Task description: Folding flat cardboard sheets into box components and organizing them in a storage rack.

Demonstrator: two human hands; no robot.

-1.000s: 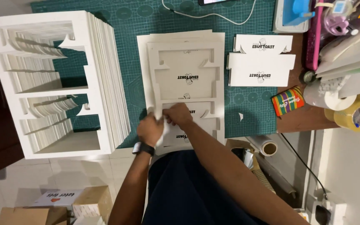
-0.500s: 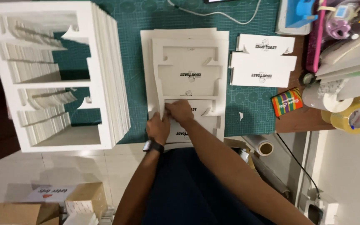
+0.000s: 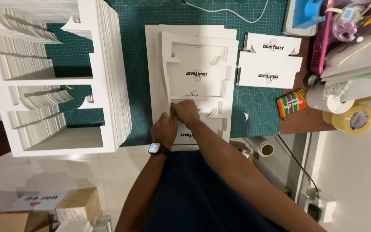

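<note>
A stack of white die-cut card sheets [image 3: 196, 51] lies on the green cutting mat [image 3: 138, 56] in front of me. Each sheet has printed box-shaped pieces still in its frame. My right hand [image 3: 186, 112] presses its fingers on the lower printed piece of the top sheet, near its upper left corner. My left hand [image 3: 164, 131], with a watch on the wrist, rests on the sheet's lower left frame, touching the right hand. Two punched-out printed pieces [image 3: 269, 64] lie to the right of the stack.
A tall stack of empty white card frames [image 3: 104, 86] stands at the left. Tape rolls [image 3: 352, 118], a striped small box [image 3: 291, 103], scissors and a blue tool crowd the right side. Cardboard boxes [image 3: 76, 206] sit on the floor at lower left.
Both hands stay on the lower part of the top sheet; the fingers have shifted slightly along the piece's left edge. The camera has moved closer.
</note>
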